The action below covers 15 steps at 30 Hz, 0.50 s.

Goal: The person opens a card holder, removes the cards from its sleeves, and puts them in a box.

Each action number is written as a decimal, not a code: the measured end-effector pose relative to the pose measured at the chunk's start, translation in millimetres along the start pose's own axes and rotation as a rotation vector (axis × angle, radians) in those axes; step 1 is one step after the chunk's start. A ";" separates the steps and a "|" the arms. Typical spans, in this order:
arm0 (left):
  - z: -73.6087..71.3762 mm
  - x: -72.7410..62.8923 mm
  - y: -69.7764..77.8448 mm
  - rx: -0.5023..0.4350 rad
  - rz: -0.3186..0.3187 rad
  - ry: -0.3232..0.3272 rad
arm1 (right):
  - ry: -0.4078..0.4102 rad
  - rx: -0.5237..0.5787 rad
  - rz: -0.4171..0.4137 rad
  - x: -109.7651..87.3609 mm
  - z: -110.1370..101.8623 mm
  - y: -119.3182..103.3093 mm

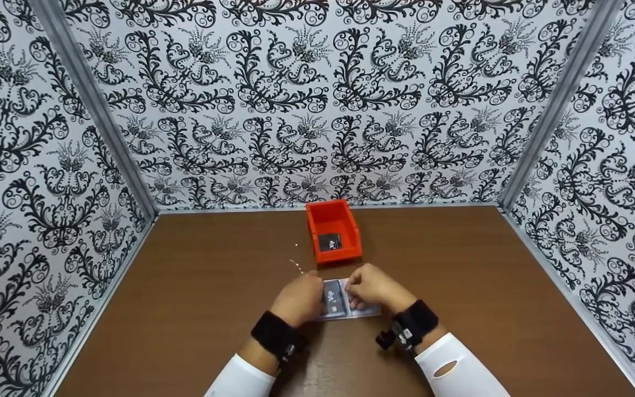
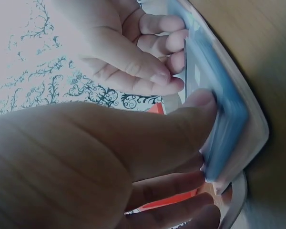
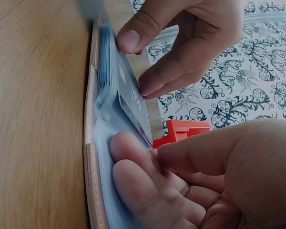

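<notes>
Pinching the card holder point(image 3: 91, 125), left hand point(image 1: 298, 300) should steady it; slide the card point(image 1: 333, 298) flat. Can't tell if right hand point(image 1: 375, 286) grips anything.

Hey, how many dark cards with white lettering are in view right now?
2. One card lies in the red bin; the other card is at the open card holder, nearer the person. Others may be hidden beneath these or inside the holder.
</notes>
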<state>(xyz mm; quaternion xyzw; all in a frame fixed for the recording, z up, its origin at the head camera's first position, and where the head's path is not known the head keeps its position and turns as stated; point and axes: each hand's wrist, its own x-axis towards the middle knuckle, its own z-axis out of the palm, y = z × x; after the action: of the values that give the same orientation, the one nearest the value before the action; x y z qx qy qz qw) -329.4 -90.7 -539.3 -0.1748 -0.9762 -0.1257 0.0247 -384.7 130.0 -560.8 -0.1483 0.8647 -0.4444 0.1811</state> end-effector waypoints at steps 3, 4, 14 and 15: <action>-1.1 -1.2 -0.7 -0.001 0.006 -0.007 | 0.001 0.020 0.011 0.0 -0.3 0.2; -1.0 -1.3 -0.7 0.001 0.008 -0.007 | 0.003 0.027 0.014 -0.1 -0.2 0.5; 6.2 3.8 3.0 0.028 0.036 0.017 | 0.022 0.114 0.049 -0.1 0.7 2.6; 6.9 4.0 3.6 0.027 0.036 0.019 | 0.023 0.123 0.057 -0.6 0.4 2.5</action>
<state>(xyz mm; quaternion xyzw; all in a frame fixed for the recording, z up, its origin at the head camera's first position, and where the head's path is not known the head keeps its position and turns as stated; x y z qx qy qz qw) -331.9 -84.3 -544.7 -0.1907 -0.9743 -0.1134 0.0385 -384.2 131.4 -563.0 -0.1071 0.8418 -0.4928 0.1926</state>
